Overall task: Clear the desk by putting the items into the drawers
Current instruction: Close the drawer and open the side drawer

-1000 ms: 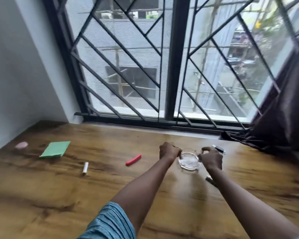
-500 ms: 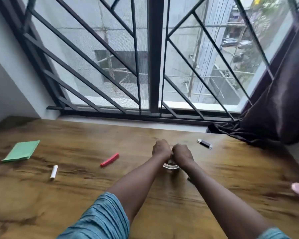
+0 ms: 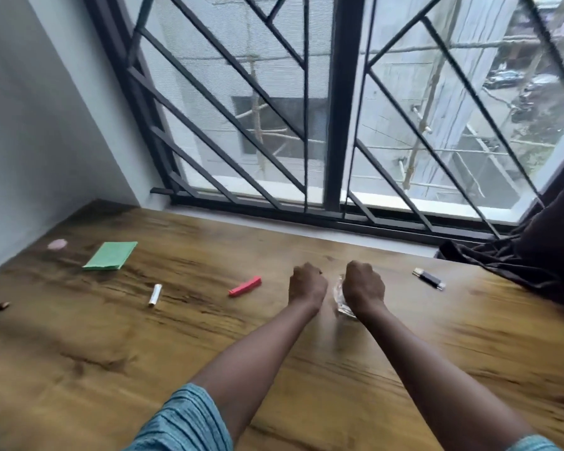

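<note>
A clear glass ashtray (image 3: 342, 297) shows between my two wrists, blurred and seemingly tilted just above the wooden desk (image 3: 144, 369). My right hand (image 3: 364, 284) curls around its right side and grips it. Just left of the glass, my left hand (image 3: 307, 284) is curled in a fist with its fingers hidden; whether it holds the glass I cannot tell. On the desk lie a red stick (image 3: 245, 286), a white tube (image 3: 155, 294), a green pad (image 3: 111, 255), a pink eraser (image 3: 57, 244), a dark lighter (image 3: 429, 278) and a small brown piece (image 3: 1, 306).
A barred window (image 3: 332, 125) runs along the desk's far edge. The grey wall (image 3: 30, 141) closes the left side. A dark curtain (image 3: 534, 255) spills onto the desk at the back right. No drawer is in view.
My hands closed in over the glass ashtray, then parted a little, and the glass now looks tilted. The camera swung right, then back left.
</note>
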`<state>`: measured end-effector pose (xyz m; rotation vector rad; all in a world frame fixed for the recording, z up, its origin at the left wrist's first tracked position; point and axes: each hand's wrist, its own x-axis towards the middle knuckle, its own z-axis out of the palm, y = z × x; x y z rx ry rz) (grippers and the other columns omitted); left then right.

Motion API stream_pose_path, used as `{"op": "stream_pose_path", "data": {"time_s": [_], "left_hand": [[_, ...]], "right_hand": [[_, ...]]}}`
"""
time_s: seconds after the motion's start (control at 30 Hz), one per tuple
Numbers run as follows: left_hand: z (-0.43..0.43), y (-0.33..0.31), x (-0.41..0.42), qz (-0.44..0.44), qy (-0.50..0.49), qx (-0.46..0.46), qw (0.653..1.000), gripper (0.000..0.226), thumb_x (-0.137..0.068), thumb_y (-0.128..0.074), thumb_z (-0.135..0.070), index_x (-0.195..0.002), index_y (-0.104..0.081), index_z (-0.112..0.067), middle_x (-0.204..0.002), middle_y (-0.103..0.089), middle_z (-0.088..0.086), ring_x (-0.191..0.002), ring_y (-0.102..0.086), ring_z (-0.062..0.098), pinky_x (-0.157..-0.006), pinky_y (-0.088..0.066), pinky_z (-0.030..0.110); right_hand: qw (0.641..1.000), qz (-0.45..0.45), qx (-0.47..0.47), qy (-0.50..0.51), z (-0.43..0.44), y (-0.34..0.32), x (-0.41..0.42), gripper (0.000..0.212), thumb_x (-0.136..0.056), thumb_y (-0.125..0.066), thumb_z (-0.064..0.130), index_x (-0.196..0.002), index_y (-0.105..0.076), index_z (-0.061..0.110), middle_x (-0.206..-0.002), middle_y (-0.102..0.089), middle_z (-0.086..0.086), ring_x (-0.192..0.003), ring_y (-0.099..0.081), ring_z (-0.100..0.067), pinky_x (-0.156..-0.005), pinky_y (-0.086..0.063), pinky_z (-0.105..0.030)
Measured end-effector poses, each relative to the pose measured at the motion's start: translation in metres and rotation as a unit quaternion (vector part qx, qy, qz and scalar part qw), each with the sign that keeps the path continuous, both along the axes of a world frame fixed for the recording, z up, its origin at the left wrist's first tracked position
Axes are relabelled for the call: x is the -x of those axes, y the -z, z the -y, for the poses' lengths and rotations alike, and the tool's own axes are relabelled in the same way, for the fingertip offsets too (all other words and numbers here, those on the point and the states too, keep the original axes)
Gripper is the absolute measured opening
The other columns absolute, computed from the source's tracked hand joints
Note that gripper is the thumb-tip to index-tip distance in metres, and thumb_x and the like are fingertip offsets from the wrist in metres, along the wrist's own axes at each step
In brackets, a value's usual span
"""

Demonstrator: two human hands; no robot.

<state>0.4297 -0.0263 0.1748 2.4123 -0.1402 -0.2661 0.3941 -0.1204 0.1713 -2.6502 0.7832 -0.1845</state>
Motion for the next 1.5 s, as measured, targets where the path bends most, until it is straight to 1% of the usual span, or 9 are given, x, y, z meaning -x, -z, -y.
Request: {"op": "stream_pose_path", "data": {"time_s": [0.07,0.17,0.33,0.53,0.73,0.9,1.1,1.4,1.5], "left_hand": [[-0.031,0.004,-0.005,0.012,-0.040,-0.008,0.999,0.028,-0.086,-0.045,-0.007,-0.092,-0.072,-0.001,-0.095,-0.072,0.019,-0.093,-0.068,0.034,-0.076,-0.053,0.037],[-0.087,0.014,-0.014,0.028,-0.118,-0.025,0.992,0.029,-0.091,-0.046,-0.016,-0.100,-0.071,-0.004,-0.102,-0.071,0.018,-0.101,-0.065,0.033,-0.081,-0.051,0.036],[-0.185,0.024,-0.036,0.053,-0.236,-0.034,0.970,0.030,-0.094,-0.045,-0.020,-0.107,-0.069,-0.009,-0.109,-0.070,0.015,-0.103,-0.064,0.031,-0.084,-0.051,0.035],[-0.289,0.027,-0.061,0.045,-0.301,-0.022,0.952,0.029,-0.094,-0.048,-0.013,-0.115,-0.067,-0.011,-0.114,-0.068,0.014,-0.108,-0.062,0.029,-0.087,-0.049,0.034],[-0.337,0.038,-0.089,0.012,-0.303,0.000,0.953,0.033,-0.095,-0.046,-0.005,-0.123,-0.063,-0.008,-0.124,-0.064,0.012,-0.116,-0.059,0.026,-0.095,-0.048,0.033],[-0.337,0.043,-0.101,-0.002,-0.275,0.007,0.961,0.031,-0.096,-0.046,-0.008,-0.122,-0.064,-0.011,-0.122,-0.065,0.011,-0.112,-0.061,0.025,-0.091,-0.051,0.033],[-0.308,0.046,-0.099,0.014,-0.213,0.023,0.977,0.028,-0.095,-0.050,-0.012,-0.119,-0.066,-0.010,-0.117,-0.068,0.012,-0.108,-0.063,0.027,-0.088,-0.052,0.032],[-0.188,0.035,-0.065,0.020,-0.067,0.078,0.995,0.033,-0.090,-0.047,-0.006,-0.114,-0.068,-0.010,-0.117,-0.068,0.014,-0.111,-0.061,0.029,-0.093,-0.048,0.031],[-0.142,0.030,-0.048,0.026,-0.028,0.101,0.994,0.025,-0.091,-0.053,-0.011,-0.110,-0.070,-0.011,-0.113,-0.070,0.012,-0.108,-0.063,0.026,-0.089,-0.048,0.029]], "right_hand": [[0.998,0.035,0.004,-0.047,-0.030,-0.001,-0.006,0.026,-0.087,-0.043,0.000,-0.101,-0.064,0.005,-0.098,-0.067,-0.022,-0.091,-0.065,-0.039,-0.062,-0.038,-0.031],[0.990,0.015,-0.022,-0.137,-0.091,0.006,-0.021,0.019,-0.088,-0.048,0.006,-0.097,-0.065,0.006,-0.097,-0.067,-0.021,-0.093,-0.065,-0.038,-0.062,-0.041,-0.033],[0.972,-0.035,-0.108,-0.207,-0.196,0.023,-0.056,0.023,-0.092,-0.051,0.010,-0.107,-0.067,0.006,-0.108,-0.066,-0.021,-0.100,-0.064,-0.035,-0.077,-0.051,-0.036],[0.965,-0.040,-0.150,-0.210,-0.286,0.024,-0.094,0.030,-0.088,-0.062,0.031,-0.103,-0.067,0.006,-0.105,-0.068,-0.018,-0.099,-0.063,-0.035,-0.075,-0.049,-0.035],[0.963,-0.045,-0.182,-0.191,-0.336,0.030,-0.123,0.029,-0.090,-0.058,0.031,-0.111,-0.057,0.010,-0.108,-0.063,-0.011,-0.091,-0.059,-0.025,-0.064,-0.042,-0.031],[0.969,-0.059,-0.164,-0.178,-0.345,0.031,-0.132,0.026,-0.093,-0.053,0.025,-0.114,-0.056,0.010,-0.112,-0.060,-0.012,-0.095,-0.059,-0.025,-0.069,-0.044,-0.031],[0.976,-0.049,-0.176,-0.117,-0.323,0.026,-0.124,0.027,-0.088,-0.060,0.027,-0.102,-0.064,0.004,-0.104,-0.066,-0.018,-0.094,-0.062,-0.033,-0.072,-0.049,-0.038],[0.983,0.092,-0.136,0.080,-0.199,0.007,-0.067,0.023,-0.083,-0.059,0.028,-0.090,-0.070,0.009,-0.090,-0.070,-0.019,-0.084,-0.066,-0.035,-0.059,-0.036,-0.026],[0.976,0.102,-0.118,0.154,-0.145,0.001,-0.044,0.025,-0.082,-0.059,0.031,-0.089,-0.070,0.010,-0.091,-0.070,-0.019,-0.087,-0.067,-0.037,-0.063,-0.042,-0.028]]}}
